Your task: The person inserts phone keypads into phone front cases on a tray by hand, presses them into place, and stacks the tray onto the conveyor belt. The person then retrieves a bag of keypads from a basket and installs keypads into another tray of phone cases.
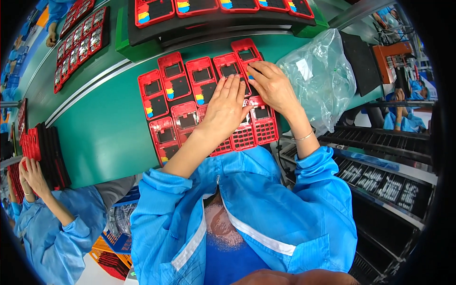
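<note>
Red phone housings lie in rows before me, several with dark panels and blue-yellow patches, and some of the near ones with keypad grids. My left hand (227, 107) lies flat across the middle ones, fingers stretched and close together, covering parts of them. At the upper right, a red phone housing (245, 51) sits under the fingertips of my right hand (274, 88). Those fingers are bent inward over its lower part, near a small yellow patch. Whatever is between them is hidden. A housing with a keypad grid (263, 128) lies below my right wrist.
A clear plastic bag (325, 76) lies right of the housings on the green table (102, 142). Beyond, a raised black tray (199, 29) carries more housings. Another person's hand (34, 178) touches stacked red parts at left. Dark racks (380, 178) stand at right.
</note>
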Demonstrator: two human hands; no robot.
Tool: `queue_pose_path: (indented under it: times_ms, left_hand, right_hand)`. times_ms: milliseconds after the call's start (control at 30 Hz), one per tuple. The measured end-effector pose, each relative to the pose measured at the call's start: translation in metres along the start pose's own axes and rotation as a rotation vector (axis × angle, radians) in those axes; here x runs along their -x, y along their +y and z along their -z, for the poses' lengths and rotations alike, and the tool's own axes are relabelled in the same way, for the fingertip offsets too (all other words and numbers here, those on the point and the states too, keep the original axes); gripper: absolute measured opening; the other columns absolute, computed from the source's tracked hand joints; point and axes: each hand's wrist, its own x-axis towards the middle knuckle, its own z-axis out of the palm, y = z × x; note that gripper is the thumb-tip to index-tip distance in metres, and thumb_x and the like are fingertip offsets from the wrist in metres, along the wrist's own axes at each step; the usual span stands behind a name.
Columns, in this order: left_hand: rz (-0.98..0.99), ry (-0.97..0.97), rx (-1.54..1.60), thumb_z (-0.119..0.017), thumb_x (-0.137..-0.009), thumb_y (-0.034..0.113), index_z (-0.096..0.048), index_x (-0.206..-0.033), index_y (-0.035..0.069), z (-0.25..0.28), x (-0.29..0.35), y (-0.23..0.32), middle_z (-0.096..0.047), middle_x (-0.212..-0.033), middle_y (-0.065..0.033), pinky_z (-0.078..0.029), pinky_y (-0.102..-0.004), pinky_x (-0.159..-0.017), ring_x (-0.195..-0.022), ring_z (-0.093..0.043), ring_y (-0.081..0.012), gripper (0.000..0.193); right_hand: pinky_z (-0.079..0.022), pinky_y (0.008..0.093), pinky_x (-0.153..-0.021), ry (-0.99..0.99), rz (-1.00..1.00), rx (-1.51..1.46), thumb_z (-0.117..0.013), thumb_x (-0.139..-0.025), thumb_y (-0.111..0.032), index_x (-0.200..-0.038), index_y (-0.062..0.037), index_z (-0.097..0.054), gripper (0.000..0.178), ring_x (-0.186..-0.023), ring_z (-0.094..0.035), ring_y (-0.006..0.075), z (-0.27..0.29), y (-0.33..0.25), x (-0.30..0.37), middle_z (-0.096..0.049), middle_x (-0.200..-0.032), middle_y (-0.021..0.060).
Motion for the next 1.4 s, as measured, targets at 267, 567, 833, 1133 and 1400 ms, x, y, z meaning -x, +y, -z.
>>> queue_pose_path:
  times_ms: [267, 567, 833, 1133, 1400]
  left_hand:
    - [0.021, -0.025, -0.016, -0.059, -0.101, 0.045, -0.046, -0.147, -0.012, 0.004, -0.001, 0.010, -0.041, -0.155, -0.0339, -0.020, -0.0513, -0.127, -0.150, -0.034, -0.0424, 0.074]
    - [0.258, -0.034, -0.117, -0.068, -0.091, 0.054, -0.046, -0.147, -0.010, 0.023, 0.050, -0.016, -0.042, -0.153, -0.0344, -0.020, -0.0569, -0.125, -0.150, -0.034, -0.0452, 0.088]
    - [0.318, 0.239, -0.116, -0.059, -0.091, 0.063, -0.052, -0.144, -0.008, -0.010, 0.052, -0.008, -0.048, -0.153, -0.0263, -0.016, -0.0560, -0.127, -0.150, -0.036, -0.0400, 0.089]
    - [0.253, 0.356, -0.011, -0.061, -0.093, 0.045, -0.060, -0.134, -0.010, -0.010, 0.045, -0.006, -0.056, -0.143, -0.0302, -0.030, -0.0542, -0.122, -0.140, -0.047, -0.0444, 0.069]
    - [0.232, 0.175, -0.146, -0.056, -0.102, 0.034, -0.058, -0.138, -0.003, 0.002, 0.057, -0.034, -0.057, -0.145, -0.0226, -0.033, -0.0510, -0.120, -0.141, -0.049, -0.0353, 0.052]
  right_hand:
    - [-0.035, 0.0516, -0.117, -0.096, -0.015, 0.221, -0.063, -0.099, -0.029, -0.132, -0.0070, -0.067, 0.040, -0.132, -0.055, 0.0288, -0.002, -0.006, 0.010, -0.063, -0.140, 0.0100]
    - [-0.024, 0.0546, -0.123, -0.218, -0.078, 0.012, -0.058, -0.101, -0.026, -0.154, -0.0094, -0.047, 0.057, -0.151, -0.036, 0.0336, -0.014, 0.005, 0.018, -0.043, -0.161, 0.0129]
    - [-0.014, 0.0501, -0.128, -0.304, 0.041, 0.132, -0.044, -0.109, -0.027, -0.155, -0.0079, -0.047, 0.050, -0.156, -0.029, 0.0281, -0.018, -0.032, 0.031, -0.040, -0.164, 0.0105]
    - [-0.031, 0.0491, -0.122, -0.075, 0.026, 0.054, -0.059, -0.103, -0.014, -0.146, -0.0035, -0.057, 0.044, -0.146, -0.044, 0.0352, 0.002, -0.032, 0.042, -0.052, -0.153, 0.0181]
    - [-0.033, 0.0574, -0.117, 0.033, -0.475, 0.641, -0.085, -0.075, -0.018, -0.162, -0.0149, -0.031, 0.102, -0.143, -0.042, 0.0401, 0.040, -0.024, 0.075, -0.039, -0.160, 0.0167]
